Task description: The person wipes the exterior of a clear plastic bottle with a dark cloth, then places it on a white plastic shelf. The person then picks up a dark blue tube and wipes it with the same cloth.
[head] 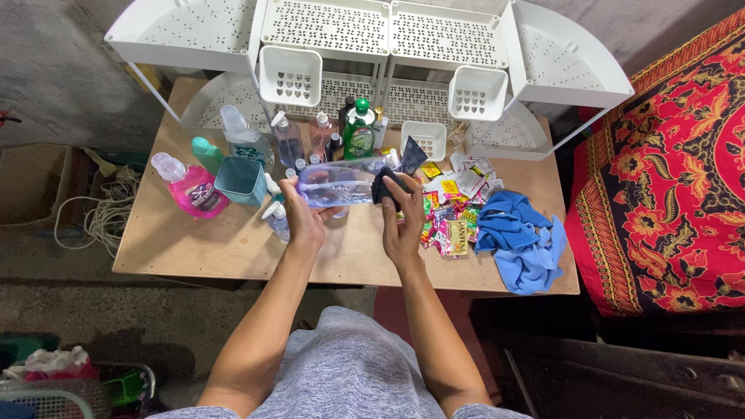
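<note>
Two hands: both raised over the middle of the counter, sharing one clear bottle.
Shelf rack (326,31): white, perforated, standing along the far edge of the counter, with two small white baskets hung on its front; it closes off the whole back side.
Red patterned cloth (667,171): covers the surface to the right, apart from the counter.
Counter (194,240): brown board; its near left part is bare, its far half crowded.
Blue cloth (521,239): crumpled at the right end, just beside the sachets.
Clear bottle (341,185): lying sideways in the air between the hands, above the counter's centre, in front of the standing bottles.
Left hand (303,217): fingers wrapped round the bottle's left end.
Right hand (402,225): fingers pressing a dark cloth (386,186) against the bottle's right end.
Pink bottle (192,188): tilted at the left, near a teal box.
Teal box (240,180): square, just left of the left hand.
Green bottle (358,132): upright behind the held bottle, among several clear spray bottles that crowd the space beyond the hands.
Sachets (450,209): bright scattered heap, right of the right hand.
Small spray bottle (276,221): beside the left wrist, partly hidden by it.
</note>
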